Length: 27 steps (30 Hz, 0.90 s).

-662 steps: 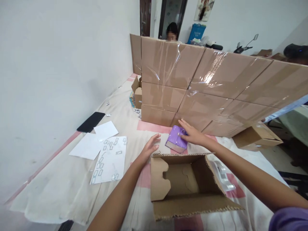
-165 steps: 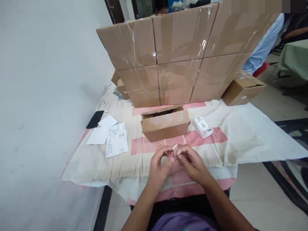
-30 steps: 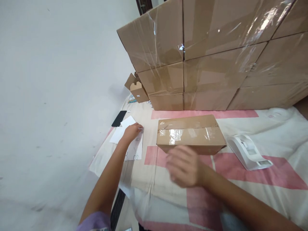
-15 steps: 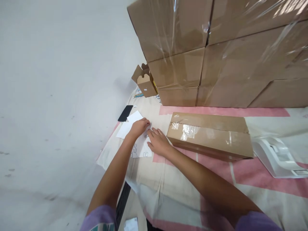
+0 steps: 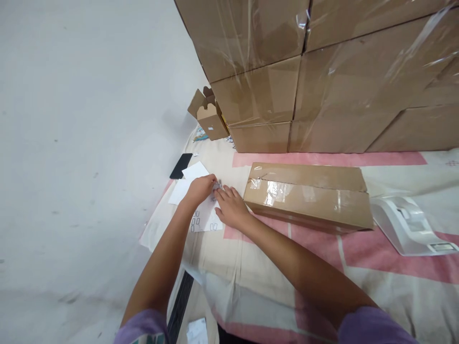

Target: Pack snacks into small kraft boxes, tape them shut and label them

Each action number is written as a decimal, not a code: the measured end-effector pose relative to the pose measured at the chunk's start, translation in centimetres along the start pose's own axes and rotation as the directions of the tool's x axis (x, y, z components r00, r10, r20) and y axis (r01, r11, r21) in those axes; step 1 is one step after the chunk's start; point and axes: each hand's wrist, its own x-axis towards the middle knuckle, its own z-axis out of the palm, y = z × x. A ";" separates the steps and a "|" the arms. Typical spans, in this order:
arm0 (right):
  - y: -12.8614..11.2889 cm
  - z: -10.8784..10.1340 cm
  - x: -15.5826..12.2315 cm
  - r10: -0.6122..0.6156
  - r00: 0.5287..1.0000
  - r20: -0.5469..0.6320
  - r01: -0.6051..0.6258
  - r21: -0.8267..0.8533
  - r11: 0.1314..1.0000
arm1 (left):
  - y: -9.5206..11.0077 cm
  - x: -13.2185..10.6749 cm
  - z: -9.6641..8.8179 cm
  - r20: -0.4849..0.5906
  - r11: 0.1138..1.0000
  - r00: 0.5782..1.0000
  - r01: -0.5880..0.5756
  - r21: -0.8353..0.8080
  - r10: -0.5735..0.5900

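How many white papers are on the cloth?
3 in view: the top sheet by the black slab, the left sheet beside it, and the drawn-on sheet by the right hand. More may be hidden.

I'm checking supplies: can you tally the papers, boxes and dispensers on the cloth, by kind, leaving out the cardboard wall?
Papers: 3
Boxes: 2
Dispenser: 1
Total: 6

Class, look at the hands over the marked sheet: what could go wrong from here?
The marked sheet sits under the left hand and right hand; being paper, it might crease or slip.
The plain white sheet by the left hand could be dragged along.
The taped box is close to the right hand, so a knock might shift it.
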 end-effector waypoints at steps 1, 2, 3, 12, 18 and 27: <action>0.0 0.0 0.0 0.000 1.000 -0.001 0.000 0.001 1.000 | 0.1 -0.1 -0.1 0.006 1.000 1.000 0.004 0.010 -0.004; 0.0 -0.1 -0.1 0.003 1.000 -0.004 -0.003 0.001 1.000 | 0.3 -0.1 -0.2 0.011 1.000 1.000 0.009 0.021 -0.009; 0.1 0.0 -0.1 0.010 1.000 -0.007 -0.010 0.002 1.000 | 0.4 -0.2 -0.2 0.016 0.999 1.000 0.012 0.032 -0.013; -0.1 0.2 0.1 0.069 0.998 -0.008 -0.069 0.011 0.998 | 1.6 -0.7 -0.5 0.023 0.995 0.998 0.053 0.082 -0.055; -0.1 0.3 0.1 0.074 0.997 -0.010 -0.073 0.033 0.997 | 1.7 -0.7 -0.4 0.013 0.996 0.997 0.074 0.041 -0.074; 0.2 0.7 0.0 0.080 0.993 -0.083 -0.066 0.156 0.986 | 1.0 -0.6 -0.7 -0.069 0.975 0.989 0.114 -0.189 -0.129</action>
